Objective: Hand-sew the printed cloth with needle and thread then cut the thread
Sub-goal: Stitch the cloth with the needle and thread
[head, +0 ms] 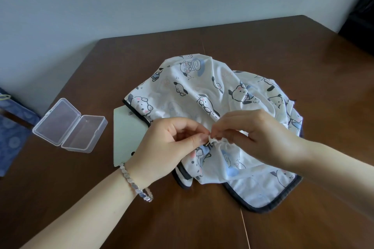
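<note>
The printed cloth [202, 91] lies bunched mid-table. The left hand [168, 147] and right hand [261, 137] both pinch a gathered fold at the needle [206, 143]. Stitching looks underway, and I judge the cutting is yet to come.

The printed cloth [202, 95], white with cartoon dogs and dark binding, lies crumpled in the middle of the table [263, 42]. The needle [206, 143] pokes from a bunched fold. Pale thread [245, 228] trails toward the table's near edge.
</note>
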